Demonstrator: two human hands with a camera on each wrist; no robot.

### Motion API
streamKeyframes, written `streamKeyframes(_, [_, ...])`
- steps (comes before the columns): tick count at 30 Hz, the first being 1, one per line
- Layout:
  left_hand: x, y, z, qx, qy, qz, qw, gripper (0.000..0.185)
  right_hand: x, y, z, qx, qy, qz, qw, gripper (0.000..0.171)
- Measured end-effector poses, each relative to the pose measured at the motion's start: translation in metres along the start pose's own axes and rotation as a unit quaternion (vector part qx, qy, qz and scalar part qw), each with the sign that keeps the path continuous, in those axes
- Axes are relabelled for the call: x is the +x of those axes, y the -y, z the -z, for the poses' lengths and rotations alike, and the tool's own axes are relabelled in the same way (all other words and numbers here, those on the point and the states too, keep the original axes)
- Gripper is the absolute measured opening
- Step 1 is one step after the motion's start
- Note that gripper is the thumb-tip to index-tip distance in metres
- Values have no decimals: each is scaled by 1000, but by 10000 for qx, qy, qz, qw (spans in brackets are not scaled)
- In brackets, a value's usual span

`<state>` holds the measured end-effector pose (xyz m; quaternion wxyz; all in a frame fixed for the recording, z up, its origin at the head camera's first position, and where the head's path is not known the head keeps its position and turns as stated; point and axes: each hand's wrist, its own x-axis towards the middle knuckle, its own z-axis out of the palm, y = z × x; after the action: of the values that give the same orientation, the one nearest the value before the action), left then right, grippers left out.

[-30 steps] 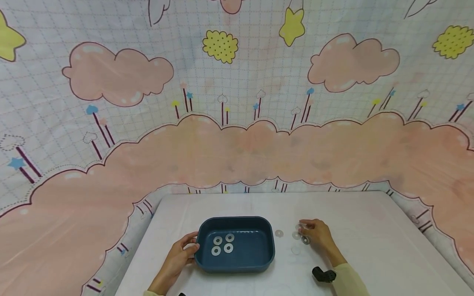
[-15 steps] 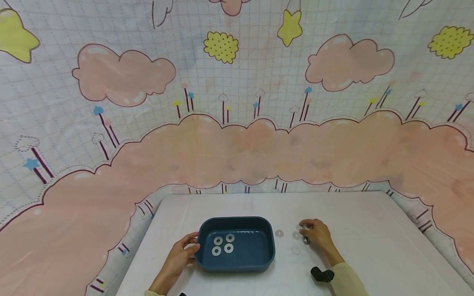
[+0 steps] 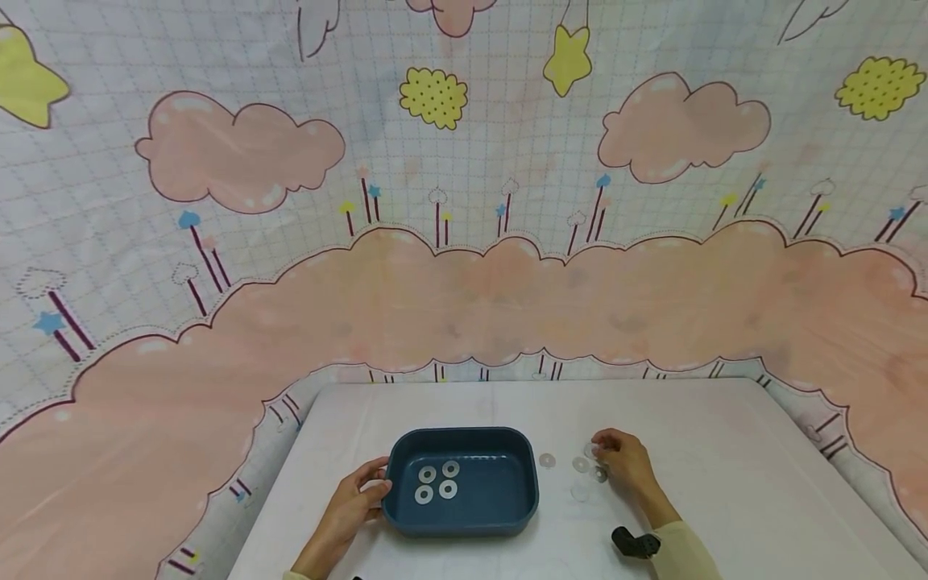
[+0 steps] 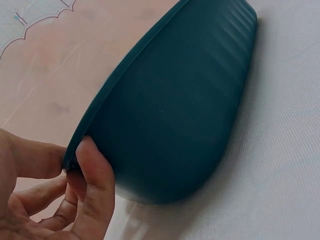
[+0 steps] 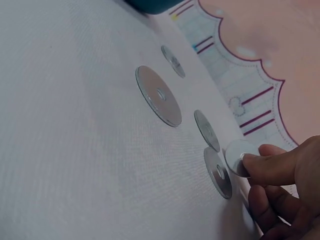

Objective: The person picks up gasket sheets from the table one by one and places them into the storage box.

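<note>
My left hand (image 3: 355, 499) grips the left rim of a dark blue rectangular basin (image 3: 500, 495), thumb and fingers either side of its edge in the left wrist view. Several flat metal washers (image 3: 448, 489) lie inside, towards its left half. To the basin's right, my right hand (image 3: 629, 461) pinches a washer (image 5: 237, 159) between thumb and fingers, tilted on edge. Just beside the fingertips lie more washers on the table, two of them overlapping, with a large washer (image 5: 159, 96) further off in the right wrist view.
A white-covered table (image 3: 754, 483) carries everything. Behind and around it hangs a patterned cloth (image 3: 464, 306) with clouds and stars. A black wrist camera (image 3: 635, 543) sits on the right forearm by the sleeve.
My right hand has shifted slightly to the right, the washer at its fingertips moving along with it. The left hand stays on the basin, and the washers inside have not moved.
</note>
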<state>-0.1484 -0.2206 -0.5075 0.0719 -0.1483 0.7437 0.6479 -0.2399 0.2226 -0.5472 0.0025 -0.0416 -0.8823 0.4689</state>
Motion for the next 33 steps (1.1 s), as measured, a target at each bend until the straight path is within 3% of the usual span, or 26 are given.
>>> streamKeyframes(11, [7,-4,0,4,38,19,10000,46,0,4,11,181,-275,-344,9989,22])
streamKeyframes(20, [11,-4,0,-24,44,10,10000,46,-6,17,18,699,-88,-724,9949,26])
streamKeyframes(33, [9,1,-1,-13,6,-62,10000,46,-20,44,19,1489,61,-490,9876,28])
